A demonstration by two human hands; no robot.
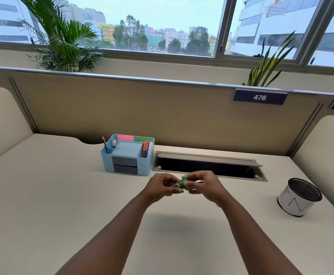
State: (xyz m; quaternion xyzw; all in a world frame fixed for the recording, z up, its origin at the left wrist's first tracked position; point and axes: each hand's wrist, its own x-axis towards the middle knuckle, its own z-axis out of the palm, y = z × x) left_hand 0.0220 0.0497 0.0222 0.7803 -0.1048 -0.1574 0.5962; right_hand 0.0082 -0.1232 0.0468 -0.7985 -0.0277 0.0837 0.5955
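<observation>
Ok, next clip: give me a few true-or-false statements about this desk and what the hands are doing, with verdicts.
1. The left hand and the right hand both pinch the small green item above the desk. True.
2. The blue organizer stands to the right of the cable hatch. False: it stands to the left of it.
3. The cable hatch is open. True.
4. The mesh cup lies tipped over against the organizer. False: it stands upright, far to the right and apart from it.
5. A pencil stands in the organizer's left end. True.
</observation>
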